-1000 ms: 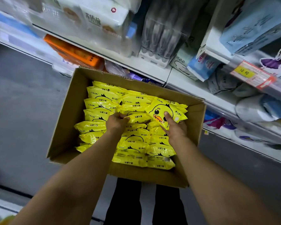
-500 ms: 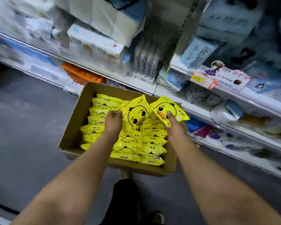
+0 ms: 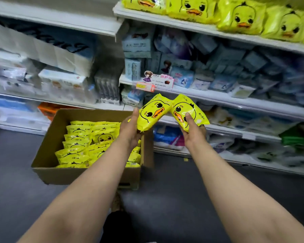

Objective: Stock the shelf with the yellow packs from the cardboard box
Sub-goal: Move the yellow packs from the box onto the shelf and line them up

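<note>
Each hand grips one yellow duck-face pack above the box's right edge: the left hand (image 3: 130, 130) holds the left pack (image 3: 154, 112), the right hand (image 3: 194, 130) the right pack (image 3: 188, 111), thumb on its front. The open cardboard box (image 3: 47, 151), holding more packs (image 3: 81, 142), sits on a dark grey floor (image 3: 174, 190). White shelves (image 3: 209, 97) of pale blue goods run beyond, and the top shelf (image 3: 165, 20) at far right carries a row of duck packs (image 3: 240, 16).

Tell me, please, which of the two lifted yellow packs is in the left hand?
The pack with the sideways duck face, gripped by the left hand; the right hand holds the other pack.
</note>
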The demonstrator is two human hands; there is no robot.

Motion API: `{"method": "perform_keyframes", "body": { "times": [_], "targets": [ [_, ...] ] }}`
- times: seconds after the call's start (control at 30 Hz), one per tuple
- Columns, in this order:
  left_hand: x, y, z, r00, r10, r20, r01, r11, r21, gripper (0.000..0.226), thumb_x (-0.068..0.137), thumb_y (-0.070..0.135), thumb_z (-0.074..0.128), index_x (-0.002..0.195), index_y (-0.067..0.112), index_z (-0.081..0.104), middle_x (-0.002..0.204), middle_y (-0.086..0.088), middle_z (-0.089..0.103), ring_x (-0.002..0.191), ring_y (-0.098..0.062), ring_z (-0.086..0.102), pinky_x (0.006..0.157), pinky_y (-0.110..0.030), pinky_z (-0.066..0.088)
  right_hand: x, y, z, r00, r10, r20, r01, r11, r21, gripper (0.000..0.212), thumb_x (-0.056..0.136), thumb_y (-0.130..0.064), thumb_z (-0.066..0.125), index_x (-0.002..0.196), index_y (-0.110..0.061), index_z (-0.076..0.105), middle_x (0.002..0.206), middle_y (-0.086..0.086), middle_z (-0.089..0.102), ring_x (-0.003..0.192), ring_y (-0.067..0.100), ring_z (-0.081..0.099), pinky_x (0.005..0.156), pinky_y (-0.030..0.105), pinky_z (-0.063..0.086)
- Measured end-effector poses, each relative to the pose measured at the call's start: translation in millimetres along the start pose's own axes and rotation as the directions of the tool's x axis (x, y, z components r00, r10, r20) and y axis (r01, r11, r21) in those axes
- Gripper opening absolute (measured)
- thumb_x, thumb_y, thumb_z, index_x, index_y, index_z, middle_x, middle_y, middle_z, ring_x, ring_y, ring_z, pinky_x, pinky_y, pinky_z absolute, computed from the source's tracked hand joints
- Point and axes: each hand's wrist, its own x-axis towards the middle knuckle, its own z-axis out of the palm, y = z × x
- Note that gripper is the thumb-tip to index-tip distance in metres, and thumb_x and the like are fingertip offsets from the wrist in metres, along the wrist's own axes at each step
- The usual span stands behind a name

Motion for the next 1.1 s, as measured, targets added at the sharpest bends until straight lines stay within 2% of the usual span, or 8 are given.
{"method": "perform_keyframes", "body": {
  "times": [0.2,0.33,0.47,0.6,0.7,0.8,0.97,1.1],
  "targets": [
    [-66,-40,88,0.959,-0.028,0.282,0.040,0.998,-0.038,0.018,0.094,0.023,0.062,0.104,0.009,0.065,0.079,-0.002,0.076,0.067,-0.012,0.072,0.054,-0.026,0.057,-27,-74,-90,0.991,-0.135,0.017,0.133,0.986,0.101,0.036,0.086,-0.002,0.073,0.119,-0.014,0.065,0.120,0.010,0.070,0.106,0.025,0.069,0.091,0.040,0.057],
    [-92,-49,156,0.900,-0.055,0.433,0.091,0.994,-0.064,0.018,0.096,0.016,0.057,0.111,0.009,0.063,0.086,-0.004,0.076,0.073,-0.013,0.073,0.060,-0.027,0.059,-29,-129,-132,0.976,-0.212,-0.047,0.217,0.962,0.167,0.038,0.084,0.002,0.072,0.118,-0.011,0.064,0.107,0.006,0.073,0.090,0.020,0.072,0.083,0.038,0.059],
    [-106,-41,231,0.833,-0.013,0.553,0.070,0.994,-0.082,0.015,0.096,0.011,0.055,0.110,0.013,0.060,0.089,-0.003,0.076,0.074,-0.016,0.073,0.061,-0.032,0.060,-11,-183,-154,0.952,-0.279,-0.123,0.301,0.925,0.231,0.045,0.083,0.003,0.074,0.124,-0.011,0.063,0.121,0.012,0.069,0.111,0.029,0.067,0.099,0.047,0.052],
    [-110,-29,313,0.752,0.008,0.659,0.054,0.996,-0.075,0.014,0.095,0.003,0.054,0.100,0.014,0.061,0.083,-0.003,0.076,0.073,-0.017,0.073,0.067,-0.037,0.060,19,-245,-165,0.918,-0.353,-0.181,0.393,0.868,0.303,0.043,0.082,0.004,0.075,0.120,-0.010,0.064,0.121,0.014,0.069,0.103,0.026,0.070,0.096,0.047,0.054],
    [-105,-23,374,0.706,-0.019,0.708,0.077,0.996,-0.051,0.015,0.093,0.002,0.056,0.100,0.013,0.063,0.086,-0.006,0.075,0.078,-0.022,0.072,0.069,-0.041,0.060,45,-293,-171,0.892,-0.407,-0.199,0.451,0.836,0.312,0.033,0.081,0.001,0.077,0.107,-0.017,0.066,0.113,0.009,0.073,0.097,0.022,0.071,0.091,0.047,0.056],
    [-100,-23,431,0.694,-0.074,0.716,0.090,0.996,0.015,0.024,0.093,0.012,0.058,0.117,0.011,0.063,0.094,-0.007,0.074,0.078,-0.022,0.071,0.069,-0.036,0.058,67,-335,-178,0.857,-0.454,-0.243,0.512,0.800,0.312,0.033,0.082,0.002,0.076,0.107,-0.015,0.063,0.102,0.002,0.072,0.094,0.020,0.070,0.092,0.046,0.056],
    [-95,-12,514,0.617,-0.093,0.781,0.013,0.994,0.109,0.016,0.094,0.031,0.061,0.099,0.016,0.066,0.080,-0.002,0.075,0.070,-0.017,0.071,0.078,-0.036,0.054,109,-399,-182,0.807,-0.535,-0.251,0.591,0.730,0.345,0.031,0.082,0.003,0.076,0.103,-0.016,0.063,0.108,0.006,0.072,0.100,0.025,0.070,0.089,0.044,0.057],
    [-84,-12,556,0.639,-0.062,0.767,-0.110,0.979,0.171,0.034,0.085,0.026,0.072,0.116,0.015,0.063,0.092,-0.002,0.075,0.077,-0.021,0.072,0.071,-0.040,0.058,141,-420,-191,0.780,-0.577,-0.241,0.625,0.697,0.352,0.037,0.083,0.003,0.073,0.113,-0.015,0.063,0.122,0.012,0.069,0.108,0.026,0.069,0.089,0.042,0.057]
  ]
}}
